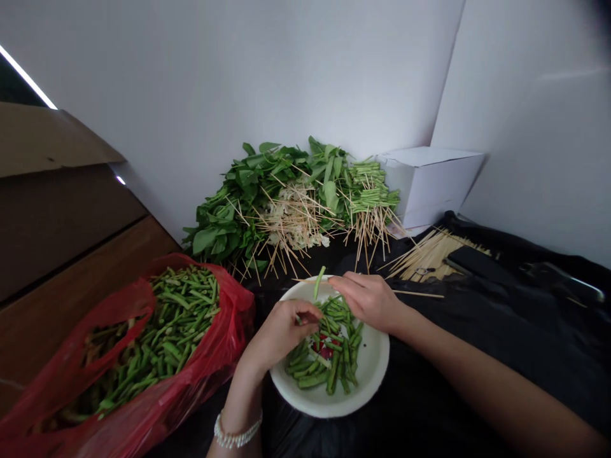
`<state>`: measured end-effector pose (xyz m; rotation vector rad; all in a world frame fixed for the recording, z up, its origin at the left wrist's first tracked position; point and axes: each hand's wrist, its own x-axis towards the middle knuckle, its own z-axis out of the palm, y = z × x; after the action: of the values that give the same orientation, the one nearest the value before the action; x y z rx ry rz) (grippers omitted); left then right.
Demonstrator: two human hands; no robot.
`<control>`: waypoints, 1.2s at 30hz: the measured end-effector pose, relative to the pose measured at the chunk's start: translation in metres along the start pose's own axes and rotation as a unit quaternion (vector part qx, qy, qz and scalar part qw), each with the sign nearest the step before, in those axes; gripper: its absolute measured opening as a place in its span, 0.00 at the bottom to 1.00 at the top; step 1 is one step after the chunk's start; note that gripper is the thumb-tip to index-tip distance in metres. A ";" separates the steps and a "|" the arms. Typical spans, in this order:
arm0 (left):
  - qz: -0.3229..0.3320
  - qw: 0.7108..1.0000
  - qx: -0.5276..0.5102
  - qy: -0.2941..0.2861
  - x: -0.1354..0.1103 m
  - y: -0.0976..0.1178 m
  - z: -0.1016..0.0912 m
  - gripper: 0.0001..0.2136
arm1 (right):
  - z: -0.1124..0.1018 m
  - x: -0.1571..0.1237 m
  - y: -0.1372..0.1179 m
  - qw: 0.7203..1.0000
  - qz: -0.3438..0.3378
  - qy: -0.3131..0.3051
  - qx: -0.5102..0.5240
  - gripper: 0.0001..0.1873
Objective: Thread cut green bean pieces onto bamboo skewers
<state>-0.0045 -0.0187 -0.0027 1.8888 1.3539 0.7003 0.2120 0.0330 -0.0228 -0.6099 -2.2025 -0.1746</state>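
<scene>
My right hand (370, 299) is closed on a thin wooden skewer (419, 294), which lies level over a white bowl (329, 407) with its tip pointing left. Near that tip, a piece of green bean (319, 283) crosses the skewer upright; whether it is pierced I cannot tell. My left hand (284, 331) is just below it, over the bowl's left side, thumb and fingers curled together. What they pinch is hidden. Cut green beans (334, 375) fill much of the bowl, with a red pattern (327, 346) showing between them.
At left, a red plastic bag (229, 305) holds many cut beans. Leafy greens (219, 222), skewered pale vegetables (298, 210) and skewered beans (370, 184) are piled against the wall. A white box (429, 181), bare skewers (424, 254) and a dark phone (472, 261) lie at right.
</scene>
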 end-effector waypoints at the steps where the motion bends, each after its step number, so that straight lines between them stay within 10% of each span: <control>1: 0.014 0.996 0.085 -0.014 -0.001 -0.001 -0.001 0.08 | 0.000 0.000 0.001 1.000 0.003 0.001 0.004 0.15; 10: 0.021 0.944 0.330 -0.006 0.000 -0.001 0.009 0.14 | 0.001 0.000 0.004 1.000 0.005 0.001 0.003 0.15; 18: 0.019 0.994 -0.048 0.097 0.007 -0.004 0.008 0.11 | -0.001 -0.001 0.005 0.999 0.017 0.030 0.007 0.14; 26: -0.037 0.898 -0.380 0.220 0.010 0.000 -0.003 0.18 | -0.003 -0.002 0.006 0.999 0.019 0.042 -0.012 0.14; 36: -0.046 0.840 -0.502 0.203 0.009 0.001 -0.007 0.16 | -0.003 -0.001 0.004 0.999 -0.019 0.023 -0.038 0.15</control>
<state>-0.0064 -0.0089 0.0030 0.8420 0.9576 1.4603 0.2165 0.0353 -0.0221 -0.6002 -2.1722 -0.2892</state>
